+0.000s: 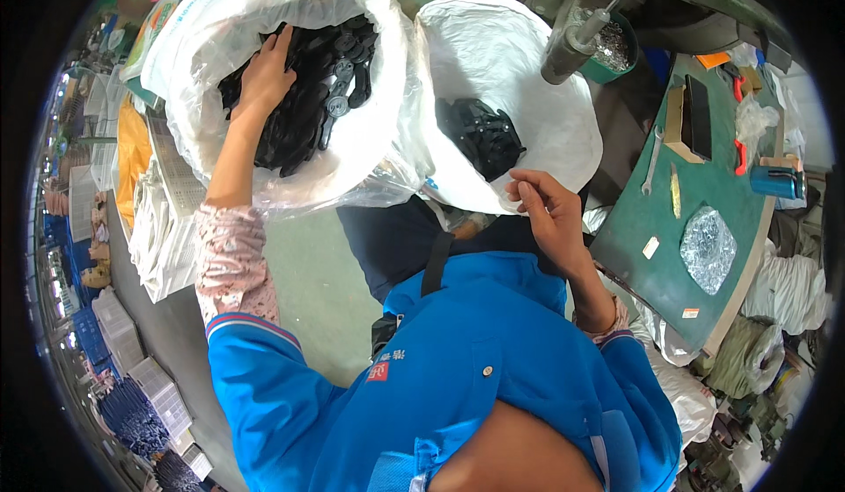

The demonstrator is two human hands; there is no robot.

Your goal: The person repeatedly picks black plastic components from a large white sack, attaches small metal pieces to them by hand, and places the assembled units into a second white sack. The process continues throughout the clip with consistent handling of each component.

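Two white sacks stand before me. In the left sack (189, 113), lined with clear plastic, lies a heap of black flat elongated parts (295, 127), some with round ends. My left hand (267, 71) reaches inside and rests on the heap, fingers stretched and spread, nothing visibly gripped. The right sack (559, 118) holds a smaller pile of similar black parts (484, 140). At its near rim hovers my right hand (550, 215), its fingers loosely bent and apart from the thumb. I see nothing held in it.
A machine spindle (572, 47) rises beyond the right sack, beside a green container of metal bits (609, 52). On the green table (625, 228) at right lie a wrench (652, 162), a yellow cutter (675, 191) and a clear plastic bag (708, 250). Stacked white sheets (163, 228) stand left.
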